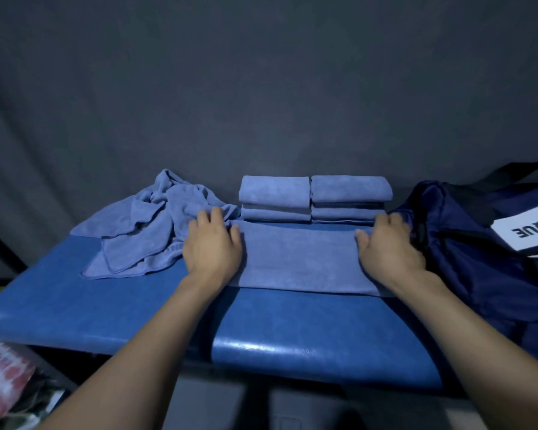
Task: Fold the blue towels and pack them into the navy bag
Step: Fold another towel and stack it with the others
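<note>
A blue towel [298,259] lies flat as a long folded band across the middle of the blue table [308,336]. My left hand [213,246] rests palm down on its left end, fingers spread. My right hand [389,246] lies on its right end, thumb on the cloth. Behind the band stand two stacks of folded blue towels [314,197], side by side. A heap of unfolded blue towels [146,225] sprawls at the left back. The navy bag [466,243] slumps at the right edge, right next to my right hand.
A white label with black letters [525,232] lies on the bag. A dark grey cloth backdrop [261,88] hangs right behind the table. Patterned red and white clutter [3,377] sits below the table's left front corner.
</note>
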